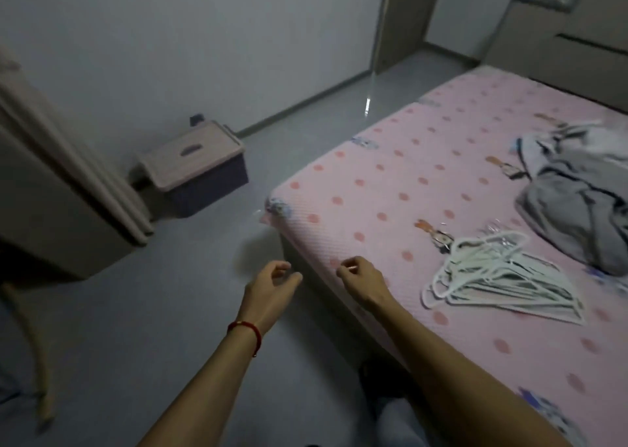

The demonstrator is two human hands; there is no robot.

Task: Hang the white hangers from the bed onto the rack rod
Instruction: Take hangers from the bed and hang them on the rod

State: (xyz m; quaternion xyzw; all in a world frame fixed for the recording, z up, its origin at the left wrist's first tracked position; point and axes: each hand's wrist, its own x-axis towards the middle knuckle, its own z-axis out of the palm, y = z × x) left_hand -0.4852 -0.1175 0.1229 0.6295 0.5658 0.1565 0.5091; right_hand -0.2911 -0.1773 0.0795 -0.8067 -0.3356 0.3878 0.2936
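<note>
A loose pile of white hangers (499, 276) lies on the pink dotted bed (390, 181), near its front edge. My right hand (362, 276) hovers over the bed's edge, left of the pile, fingers loosely curled and holding nothing. Over the floor beside the bed's corner, my left hand (272, 286) hangs empty with relaxed, loosely curled fingers and a red string bracelet at the wrist. No rack rod is in view.
Grey crumpled clothing (577, 201) lies on the bed behind the hangers. A purple lidded storage box (200, 171) stands on the grey floor by the wall. A beige furniture piece (61, 188) stands at left. A doorway (407, 18) opens at the back.
</note>
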